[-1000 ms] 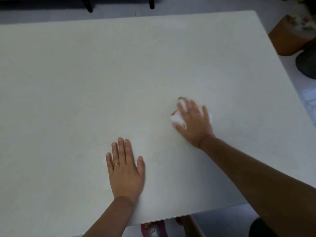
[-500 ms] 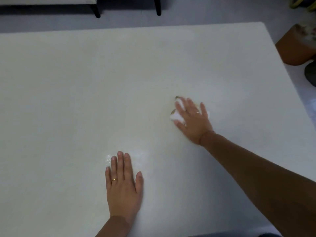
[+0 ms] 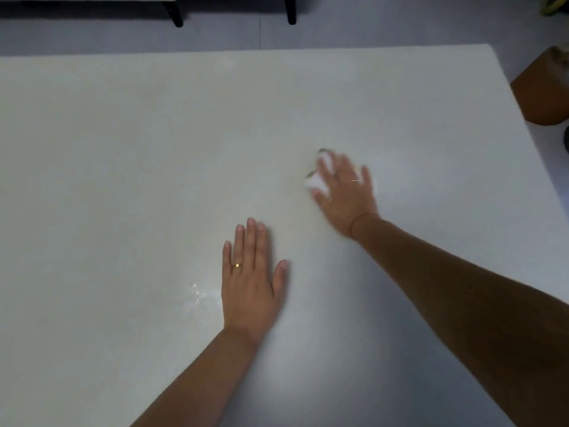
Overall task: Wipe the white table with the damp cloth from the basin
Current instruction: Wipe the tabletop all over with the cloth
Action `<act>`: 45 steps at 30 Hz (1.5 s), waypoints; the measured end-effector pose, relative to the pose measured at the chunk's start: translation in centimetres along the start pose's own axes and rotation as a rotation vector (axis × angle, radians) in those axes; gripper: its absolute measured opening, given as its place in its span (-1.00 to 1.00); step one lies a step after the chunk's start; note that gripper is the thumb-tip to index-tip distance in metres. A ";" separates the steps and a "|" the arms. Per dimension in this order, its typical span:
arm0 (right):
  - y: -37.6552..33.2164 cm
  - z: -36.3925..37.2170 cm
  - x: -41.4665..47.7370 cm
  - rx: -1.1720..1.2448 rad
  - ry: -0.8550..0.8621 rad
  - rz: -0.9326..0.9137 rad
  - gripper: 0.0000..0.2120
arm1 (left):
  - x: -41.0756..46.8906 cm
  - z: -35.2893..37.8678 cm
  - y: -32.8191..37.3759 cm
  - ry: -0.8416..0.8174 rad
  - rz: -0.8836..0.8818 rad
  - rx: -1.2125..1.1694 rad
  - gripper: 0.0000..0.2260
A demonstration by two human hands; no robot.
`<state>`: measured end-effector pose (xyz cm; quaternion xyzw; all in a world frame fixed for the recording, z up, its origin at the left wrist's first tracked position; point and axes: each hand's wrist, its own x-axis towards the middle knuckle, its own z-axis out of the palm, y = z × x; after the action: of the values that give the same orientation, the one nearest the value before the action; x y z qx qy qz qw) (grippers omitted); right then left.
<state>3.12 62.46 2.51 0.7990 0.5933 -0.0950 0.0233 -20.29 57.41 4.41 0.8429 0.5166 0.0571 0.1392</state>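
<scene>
Table: We see a big white table (image 3: 123, 149) that fills most of the view.
Left hand: We see the left hand (image 3: 251, 278) lying flat on the table near the front edge. Its fingers are straight and close together, and the thumb sticks out to the side. It holds nothing.
Ring: We spot a small gold ring (image 3: 236, 265) on one left finger.
Right hand: The right hand (image 3: 345, 192) is farther out and to the right, and it looks blurry. Its fingers are straight and a little spread, pressing down on the cloth.
Cloth: The white cloth (image 3: 317, 181) lies on the table under the right hand, a bit right of the middle. We see only a small bit peeking out by the thumb.
Shiny patch: We see a shiny patch (image 3: 195, 295) on the table just left of the left hand.
Past the table: A brown thing (image 3: 542, 94) sits beyond the right edge; we cannot tell what it is.
</scene>
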 end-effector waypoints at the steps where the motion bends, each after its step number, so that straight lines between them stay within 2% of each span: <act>1: 0.9 -0.2 0.7 0.049 0.001 0.166 -0.43 | 1.0 0.2 -0.1 -0.020 0.023 0.015 -0.42; 3: 0.4 -0.3 1.8 0.124 0.032 0.386 -0.43 | 2.4 0.9 -0.4 -0.063 0.043 0.045 -0.42; 5: -2.2 -0.1 1.7 0.127 0.041 0.424 -0.41 | 2.4 1.5 -0.8 -0.086 0.057 0.081 -0.42; 7: -4.9 0.5 1.2 0.065 0.024 0.237 -0.40 | 2.3 1.9 -1.0 -0.089 0.063 0.099 -0.43; 9: -6.0 0.7 0.4 0.012 0.004 -0.050 -0.38 | 2.3 2.1 -1.1 -0.089 0.066 0.098 -0.44; 11: -4.3 0.1 0.8 -0.015 -0.022 -0.322 -0.37 | 2.4 2.1 -1.1 -0.092 0.065 0.085 -0.44; 13: -1.2 -0.7 2.4 -0.061 -0.008 -0.489 -0.39 | 2.4 1.9 -1.0 -0.097 0.063 0.073 -0.44; 14: 0.3 -1.0 3.4 -0.079 -0.003 -0.470 -0.40 | 2.4 1.9 -1.0 -0.098 0.062 0.068 -0.43; 15: 1.6 -1.3 4.4 -0.070 -0.006 -0.374 -0.41 | 2.5 1.8 -0.9 -0.099 0.061 0.062 -0.43; 17: 2.0 -1.5 5.8 0.002 0.014 -0.059 -0.42 | 2.5 1.8 -0.9 -0.100 0.059 0.055 -0.43; 19: -0.7 -1.1 6.2 0.069 0.040 0.216 -0.42 | 2.6 1.8 -0.9 -0.107 0.060 0.053 -0.42; 20: -2.6 -0.9 6.1 0.083 0.033 0.271 -0.41 | 2.6 1.8 -0.9 -0.110 0.061 0.052 -0.42; 21: -4.4 -0.6 5.8 0.083 0.021 0.249 -0.40 | 2.6 1.8 -0.9 -0.112 0.061 0.052 -0.42; 24: -7.7 0.0 4.3 0.030 -0.031 -0.096 -0.39 | 2.6 2.0 -0.9 -0.119 0.063 0.062 -0.42; 26: -6.3 -0.4 4.5 0.021 -0.037 -0.324 -0.39 | 2.6 2.0 -1.0 -0.115 0.066 0.060 -0.42; 28: -3.2 -0.9 5.7 -0.026 -0.010 -0.442 -0.40 | 2.7 2.1 -1.0 -0.105 0.073 0.053 -0.42; 30: 0.1 -1.4 7.7 -0.051 0.009 -0.313 -0.41 | 2.6 2.0 -1.0 -0.092 0.081 0.037 -0.43; 32: 2.0 -1.8 9.2 0.013 0.008 -0.007 -0.42 | 2.7 2.0 -1.0 -0.083 0.085 0.030 -0.43; 34: 0.9 -1.8 9.9 0.108 0.031 0.283 -0.42 | 2.7 2.0 -1.0 -0.085 0.082 0.032 -0.43; 36: -2.4 -1.5 9.7 0.127 0.041 0.387 -0.41 | 2.6 1.9 -1.0 -0.090 0.077 0.029 -0.43; 38: -5.9 -0.8 8.4 0.060 0.029 0.209 -0.39 | 2.7 1.8 -0.9 -0.095 0.076 0.035 -0.43; 40: -8.0 -0.4 6.3 -0.003 -0.007 -0.115 -0.39 | 2.7 1.7 -0.9 -0.104 0.074 0.045 -0.43; 42: -7.1 -0.8 5.6 -0.025 -0.045 -0.399 -0.39 | 2.6 1.5 -0.9 -0.113 0.077 0.040 -0.43; 44: -4.1 -1.4 7.1 -0.064 -0.022 -0.514 -0.40 | 3.0 1.2 -0.9 -0.109 0.092 0.022 -0.42; 45: -2.5 -1.6 8.3 -0.090 -0.007 -0.463 -0.41 | 3.6 1.0 -0.9 -0.095 0.100 0.016 -0.42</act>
<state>3.27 71.24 2.79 0.6395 0.7642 -0.0744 0.0385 -19.15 60.82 3.03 0.8705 0.4670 0.0200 0.1539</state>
